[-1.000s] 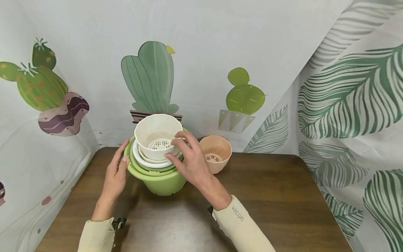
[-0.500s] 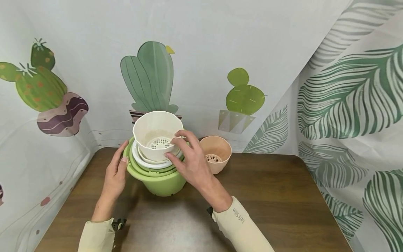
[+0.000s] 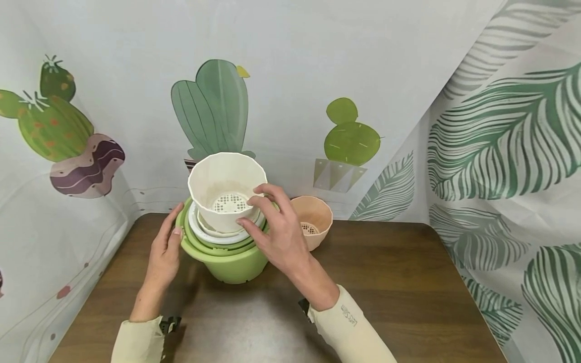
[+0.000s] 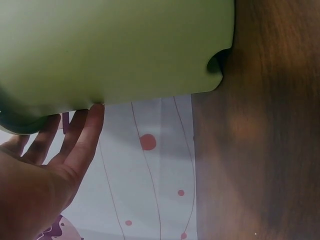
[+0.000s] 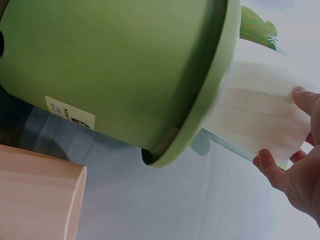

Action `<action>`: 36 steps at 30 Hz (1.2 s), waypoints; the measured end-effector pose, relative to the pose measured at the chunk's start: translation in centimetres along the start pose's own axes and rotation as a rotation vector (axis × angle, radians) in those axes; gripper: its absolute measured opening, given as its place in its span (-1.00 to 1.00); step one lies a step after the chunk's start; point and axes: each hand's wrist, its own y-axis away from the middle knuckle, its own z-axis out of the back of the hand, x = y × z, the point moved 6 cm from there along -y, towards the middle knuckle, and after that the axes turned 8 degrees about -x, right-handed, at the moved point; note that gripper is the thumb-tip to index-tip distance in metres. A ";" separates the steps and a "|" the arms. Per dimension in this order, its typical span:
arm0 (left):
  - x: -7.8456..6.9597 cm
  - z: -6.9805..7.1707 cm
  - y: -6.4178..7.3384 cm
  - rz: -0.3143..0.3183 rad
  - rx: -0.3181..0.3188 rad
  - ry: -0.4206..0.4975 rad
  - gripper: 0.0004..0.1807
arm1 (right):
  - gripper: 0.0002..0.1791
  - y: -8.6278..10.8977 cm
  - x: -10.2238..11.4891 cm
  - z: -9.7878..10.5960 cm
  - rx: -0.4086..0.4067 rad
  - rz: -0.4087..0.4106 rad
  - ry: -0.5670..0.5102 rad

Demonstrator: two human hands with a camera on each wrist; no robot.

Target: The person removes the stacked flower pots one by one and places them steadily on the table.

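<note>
My right hand (image 3: 279, 229) grips a white plastic flower pot (image 3: 227, 222) with drainage holes in its base. Thumb and fingers are at its near right side. In the right wrist view this white pot (image 5: 255, 107) sticks out beyond the green pot's rim. Below it, a white-rimmed pot (image 3: 213, 237) and green pots sit nested in the large green flower pot (image 3: 236, 269). My left hand (image 3: 164, 252) rests against the left of that large pot, thumb at the rim. In the left wrist view its fingers (image 4: 90, 132) lie fairly straight against the green wall (image 4: 125, 50).
A peach flower pot (image 3: 315, 209) with a perforated base stands right of the stack, partly behind my right hand. The brown wooden table (image 3: 386, 292) ends at a hanging white cloth (image 3: 290, 101) printed with cacti and leaves.
My right hand has raised the white pot slightly, up from the stack. My left hand keeps its place on the large green pot.
</note>
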 end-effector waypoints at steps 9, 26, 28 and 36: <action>-0.1 0.0 -0.1 -0.015 -0.004 0.009 -0.45 | -0.60 -0.6 0.6 1.5 -0.054 -0.009 -0.021; -0.2 0.0 -0.1 -0.023 -0.007 0.022 -0.45 | -0.61 -0.8 0.9 4.5 -0.136 -0.010 0.002; -0.2 -0.1 -0.1 -0.026 -0.007 0.025 -0.45 | -0.62 -0.7 0.9 4.9 -0.157 0.000 0.021; -0.2 -0.1 0.1 -0.034 -0.014 0.035 -0.45 | -0.65 -0.2 0.5 6.1 -0.179 -0.045 -0.025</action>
